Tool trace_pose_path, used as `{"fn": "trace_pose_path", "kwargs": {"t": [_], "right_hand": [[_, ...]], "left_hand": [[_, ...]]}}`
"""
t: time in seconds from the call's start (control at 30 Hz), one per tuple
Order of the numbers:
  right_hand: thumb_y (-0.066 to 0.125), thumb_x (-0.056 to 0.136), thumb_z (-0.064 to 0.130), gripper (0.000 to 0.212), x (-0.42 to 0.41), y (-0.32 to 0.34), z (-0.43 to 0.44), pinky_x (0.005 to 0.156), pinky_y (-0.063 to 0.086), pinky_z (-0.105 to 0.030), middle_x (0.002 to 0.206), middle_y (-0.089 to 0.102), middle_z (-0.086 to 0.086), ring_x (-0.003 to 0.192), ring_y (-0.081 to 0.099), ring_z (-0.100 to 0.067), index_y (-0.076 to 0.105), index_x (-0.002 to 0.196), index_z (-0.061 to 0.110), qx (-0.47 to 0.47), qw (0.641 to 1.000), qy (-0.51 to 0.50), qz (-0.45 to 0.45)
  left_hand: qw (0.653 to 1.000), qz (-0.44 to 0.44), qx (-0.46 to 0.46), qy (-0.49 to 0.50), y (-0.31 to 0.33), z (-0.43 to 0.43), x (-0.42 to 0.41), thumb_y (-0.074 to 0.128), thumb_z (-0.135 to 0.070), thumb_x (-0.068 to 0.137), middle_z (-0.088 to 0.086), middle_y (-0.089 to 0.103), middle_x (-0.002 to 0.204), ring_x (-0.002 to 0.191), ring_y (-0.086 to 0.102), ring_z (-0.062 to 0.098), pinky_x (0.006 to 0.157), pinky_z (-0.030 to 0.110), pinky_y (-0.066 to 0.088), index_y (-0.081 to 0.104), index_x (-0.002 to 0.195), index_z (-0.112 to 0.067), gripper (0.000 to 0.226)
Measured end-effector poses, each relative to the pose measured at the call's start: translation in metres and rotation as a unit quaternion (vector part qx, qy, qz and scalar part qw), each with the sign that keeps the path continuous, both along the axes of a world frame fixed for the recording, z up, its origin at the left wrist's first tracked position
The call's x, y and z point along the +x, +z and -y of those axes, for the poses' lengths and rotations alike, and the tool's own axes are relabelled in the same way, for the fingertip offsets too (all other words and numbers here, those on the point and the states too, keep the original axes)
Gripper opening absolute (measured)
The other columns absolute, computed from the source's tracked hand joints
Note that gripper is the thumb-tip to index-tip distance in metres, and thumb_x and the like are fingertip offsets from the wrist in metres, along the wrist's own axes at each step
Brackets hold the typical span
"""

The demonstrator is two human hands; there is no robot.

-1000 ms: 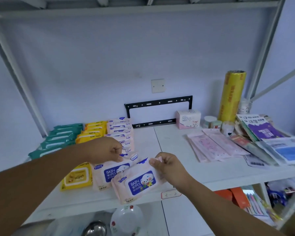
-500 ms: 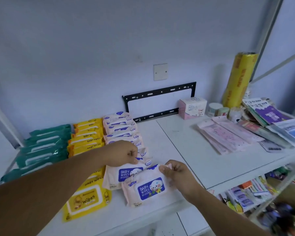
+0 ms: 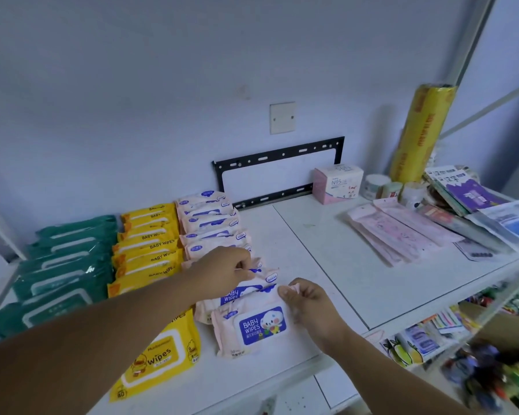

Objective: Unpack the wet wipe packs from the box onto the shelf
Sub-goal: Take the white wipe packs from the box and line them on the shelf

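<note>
Now L hand [image 3: 225, 271], R hand [image 3: 309, 307] pinch pink packs [image 3: 252, 327].

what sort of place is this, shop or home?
Likely a small shop or stockroom. The white shelf holds colour-sorted rows of green wipe packs, yellow wipe packs and pink wipe packs, beside an N95 box and flat pink packets; packaged goods crowd the level below.

At ten o'clock you have roughly seven green packs [image 3: 57, 278], ten yellow packs [image 3: 150, 236] and nine pink packs [image 3: 210, 223], and at two o'clock one yellow roll [image 3: 423, 130] and one N95 box [image 3: 337, 182].
</note>
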State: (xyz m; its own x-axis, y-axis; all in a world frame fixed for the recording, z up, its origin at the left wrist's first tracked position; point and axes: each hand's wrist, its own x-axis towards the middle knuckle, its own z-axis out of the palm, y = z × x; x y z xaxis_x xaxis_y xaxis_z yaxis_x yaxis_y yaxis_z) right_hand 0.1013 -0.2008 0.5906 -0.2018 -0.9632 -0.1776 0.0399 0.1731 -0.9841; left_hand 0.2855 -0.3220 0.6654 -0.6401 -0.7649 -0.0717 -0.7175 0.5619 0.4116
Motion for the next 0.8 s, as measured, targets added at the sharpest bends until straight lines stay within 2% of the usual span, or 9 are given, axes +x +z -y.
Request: {"fn": "trace_pose_path", "kwargs": {"t": [0.1,0.23,0.33,0.5,0.6,0.73,0.8], "right_hand": [[0.067,0.091,0.037,0.037,0.007,-0.001,0.001,0.058,0.052,-0.025,0.087,0.076,-0.017,0.089,0.077,-0.028,0.048,0.079,0.008,0.007,1.0,0.011,-0.008],[0.066,0.094,0.037,0.045,0.009,0.0,0.002,0.08,0.057,-0.045,0.096,0.078,-0.014,0.091,0.077,-0.027,0.052,0.093,-0.006,0.021,0.999,0.036,-0.016],[0.067,0.093,0.036,0.053,0.007,0.005,0.0,0.082,0.052,-0.052,0.102,0.072,-0.028,0.094,0.075,-0.036,0.048,0.098,-0.013,0.012,0.999,0.041,0.001],[0.065,0.096,0.03,0.048,0.001,0.009,-0.004,0.093,0.051,-0.064,0.102,0.075,-0.023,0.095,0.076,-0.033,0.048,0.099,-0.013,0.005,0.999,0.042,0.02],[0.067,0.095,0.031,0.046,-0.002,0.008,-0.005,0.092,0.052,-0.063,0.1,0.075,-0.022,0.095,0.076,-0.034,0.048,0.094,-0.011,0.004,0.999,0.038,0.019],[0.066,0.094,0.034,0.042,-0.001,0.01,-0.008,0.09,0.057,-0.054,0.096,0.078,-0.014,0.091,0.077,-0.029,0.053,0.094,-0.006,0.009,0.999,0.046,0.003],[0.066,0.095,0.034,0.043,0.004,0.009,-0.004,0.089,0.056,-0.052,0.097,0.078,-0.016,0.092,0.077,-0.031,0.052,0.095,-0.007,0.005,0.999,0.045,0.015]], "left_hand": [[1.0,-0.004,0.011,0.028,-0.005,-0.001,0.007,0.066,-0.034,0.095,-0.002,0.069,0.089,0.081,0.064,0.018,0.072,0.036,0.054,0.065,0.092,-0.021,0.014],[0.998,-0.023,0.0,0.052,-0.01,-0.006,0.015,0.066,-0.034,0.095,-0.001,0.068,0.085,0.077,0.063,0.018,0.06,0.028,0.044,0.066,0.091,-0.019,0.015],[0.998,-0.032,-0.006,0.059,-0.009,-0.005,0.015,0.067,-0.034,0.095,-0.001,0.069,0.086,0.079,0.065,0.019,0.064,0.032,0.049,0.066,0.092,-0.019,0.015],[0.997,-0.042,-0.013,0.059,-0.005,-0.005,0.012,0.067,-0.033,0.095,-0.001,0.069,0.088,0.081,0.064,0.017,0.072,0.037,0.054,0.067,0.092,-0.019,0.014],[0.997,-0.046,-0.018,0.054,0.0,-0.002,0.013,0.066,-0.032,0.095,-0.001,0.068,0.087,0.079,0.064,0.017,0.069,0.037,0.054,0.065,0.09,-0.019,0.015],[0.998,-0.034,-0.019,0.054,0.001,-0.001,0.012,0.067,-0.033,0.095,-0.002,0.068,0.085,0.076,0.062,0.016,0.064,0.031,0.049,0.065,0.091,-0.018,0.015],[0.999,-0.024,-0.007,0.048,-0.002,-0.005,0.01,0.067,-0.033,0.094,-0.002,0.069,0.087,0.079,0.063,0.017,0.066,0.031,0.051,0.066,0.093,-0.019,0.014]]}}
